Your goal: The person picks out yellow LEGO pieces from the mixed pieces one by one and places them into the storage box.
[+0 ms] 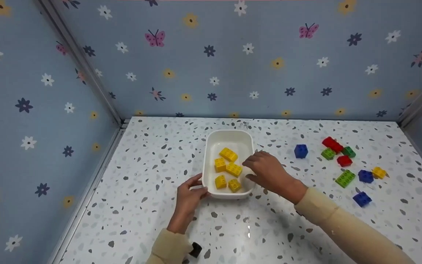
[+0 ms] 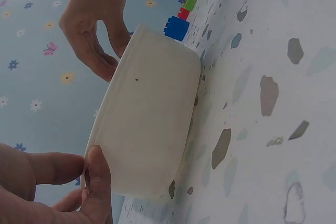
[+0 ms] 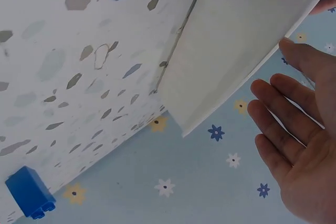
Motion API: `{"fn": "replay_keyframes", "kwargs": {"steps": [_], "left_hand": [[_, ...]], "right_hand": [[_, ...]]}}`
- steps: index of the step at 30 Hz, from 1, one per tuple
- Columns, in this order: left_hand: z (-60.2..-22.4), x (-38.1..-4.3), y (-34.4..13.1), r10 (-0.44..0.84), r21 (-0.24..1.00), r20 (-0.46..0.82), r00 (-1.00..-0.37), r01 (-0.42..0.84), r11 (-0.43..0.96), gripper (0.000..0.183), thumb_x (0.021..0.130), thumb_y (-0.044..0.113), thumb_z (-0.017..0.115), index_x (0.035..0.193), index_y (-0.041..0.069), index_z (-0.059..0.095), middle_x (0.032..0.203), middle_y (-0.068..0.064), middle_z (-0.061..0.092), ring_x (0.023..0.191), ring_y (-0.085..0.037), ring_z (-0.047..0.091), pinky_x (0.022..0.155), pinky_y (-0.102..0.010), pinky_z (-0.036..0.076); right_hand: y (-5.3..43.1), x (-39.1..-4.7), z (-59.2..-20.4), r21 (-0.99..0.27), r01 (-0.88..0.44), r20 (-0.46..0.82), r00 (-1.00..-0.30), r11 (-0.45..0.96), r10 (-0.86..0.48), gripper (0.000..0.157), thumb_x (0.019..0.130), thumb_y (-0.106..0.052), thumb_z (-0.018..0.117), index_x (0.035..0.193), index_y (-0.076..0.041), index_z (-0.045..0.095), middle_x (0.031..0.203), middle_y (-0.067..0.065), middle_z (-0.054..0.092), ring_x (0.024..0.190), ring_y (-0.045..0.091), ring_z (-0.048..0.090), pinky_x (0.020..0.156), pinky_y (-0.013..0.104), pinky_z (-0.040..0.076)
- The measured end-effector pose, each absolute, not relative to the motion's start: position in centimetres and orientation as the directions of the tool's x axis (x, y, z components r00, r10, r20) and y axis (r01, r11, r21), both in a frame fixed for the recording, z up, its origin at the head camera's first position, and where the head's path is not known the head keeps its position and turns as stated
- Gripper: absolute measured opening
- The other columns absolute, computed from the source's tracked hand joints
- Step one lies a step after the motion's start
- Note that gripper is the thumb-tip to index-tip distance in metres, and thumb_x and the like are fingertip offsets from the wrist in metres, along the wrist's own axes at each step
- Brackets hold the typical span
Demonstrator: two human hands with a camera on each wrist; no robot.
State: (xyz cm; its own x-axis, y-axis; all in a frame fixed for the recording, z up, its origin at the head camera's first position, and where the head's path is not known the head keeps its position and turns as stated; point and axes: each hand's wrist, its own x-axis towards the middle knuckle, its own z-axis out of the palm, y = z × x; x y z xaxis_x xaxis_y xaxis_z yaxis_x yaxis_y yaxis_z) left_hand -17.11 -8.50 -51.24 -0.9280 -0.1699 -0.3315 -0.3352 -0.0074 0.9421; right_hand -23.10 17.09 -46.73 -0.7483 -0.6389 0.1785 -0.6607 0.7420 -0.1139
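A white plastic bin [image 1: 229,195] stands on the speckled table with several yellow building bricks [image 1: 234,169] lying loose inside. My left hand [image 1: 190,197] pinches its near left rim, the thumb outside against the wall in the left wrist view. Over the right rim hovers my right hand [image 1: 268,172], its fingers reaching above the bin's inside. In the right wrist view those fingers [image 3: 281,111] are loosely extended, and I see nothing held between them. The bin's wall [image 3: 226,40] hides the bricks from both wrist views.
Right of the bin sits a blue brick [image 1: 300,151]. Farther right lie red bricks [image 1: 332,145], green bricks [image 1: 345,178], more blue bricks [image 1: 362,199] and one yellow brick [image 1: 379,172]. Flower-patterned walls [image 1: 233,62] enclose the table [image 1: 141,157] at the back and sides.
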Motion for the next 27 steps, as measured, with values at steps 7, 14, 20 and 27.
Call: {"fn": "replay_keyframes", "kwargs": {"steps": [7, 14, 20, 27], "left_hand": [[-51.2, -17.0, -8.5, -0.168, 0.942, -0.332, -0.928, -0.335, -0.012, 0.055, 0.094, -0.006, 0.067, 0.148, 0.002, 0.060, 0.129, -0.022, 0.060, 0.091, -0.021, 0.066, 0.085, -0.028, 0.064], [-51.2, -16.9, -8.6, -0.166, 0.946, -0.324, -0.932, -0.324, -0.027, 0.054, 0.094, -0.008, 0.066, 0.147, 0.000, 0.060, 0.128, -0.023, 0.058, 0.090, -0.020, 0.066, 0.084, -0.028, 0.064], [-51.3, -17.0, -8.5, -0.169, 0.948, -0.317, -0.933, -0.314, -0.049, 0.054, 0.093, -0.010, 0.066, 0.146, -0.002, 0.060, 0.126, -0.023, 0.057, 0.087, -0.020, 0.067, 0.082, -0.027, 0.065], [-51.3, -16.9, -8.6, -0.158, 0.952, -0.307, -0.938, -0.302, -0.057, 0.055, 0.092, -0.010, 0.067, 0.146, -0.003, 0.059, 0.127, -0.025, 0.058, 0.085, -0.019, 0.067, 0.081, -0.028, 0.065]], "right_hand": [[19.5, -23.0, -46.6, -0.094, -0.645, 0.260, -0.751, 0.758, -0.607, 0.035, 0.085, -0.015, 0.090, 0.116, -0.004, 0.079, 0.111, 0.010, 0.079, 0.105, 0.031, 0.071, 0.103, 0.050, 0.057], [22.1, -23.1, -46.6, -0.084, -0.608, 0.309, -0.769, 0.790, -0.559, 0.035, 0.083, -0.011, 0.091, 0.115, -0.003, 0.078, 0.111, 0.013, 0.079, 0.107, 0.034, 0.071, 0.104, 0.053, 0.057], [24.2, -23.1, -47.1, -0.061, -0.605, 0.354, -0.757, 0.794, -0.549, 0.036, 0.082, -0.007, 0.090, 0.115, 0.000, 0.078, 0.110, 0.015, 0.079, 0.106, 0.036, 0.071, 0.103, 0.055, 0.057], [26.4, -23.0, -47.5, -0.034, -0.596, 0.378, -0.751, 0.802, -0.542, 0.035, 0.081, -0.006, 0.090, 0.112, 0.002, 0.078, 0.108, 0.017, 0.078, 0.104, 0.037, 0.070, 0.100, 0.055, 0.058]]}}
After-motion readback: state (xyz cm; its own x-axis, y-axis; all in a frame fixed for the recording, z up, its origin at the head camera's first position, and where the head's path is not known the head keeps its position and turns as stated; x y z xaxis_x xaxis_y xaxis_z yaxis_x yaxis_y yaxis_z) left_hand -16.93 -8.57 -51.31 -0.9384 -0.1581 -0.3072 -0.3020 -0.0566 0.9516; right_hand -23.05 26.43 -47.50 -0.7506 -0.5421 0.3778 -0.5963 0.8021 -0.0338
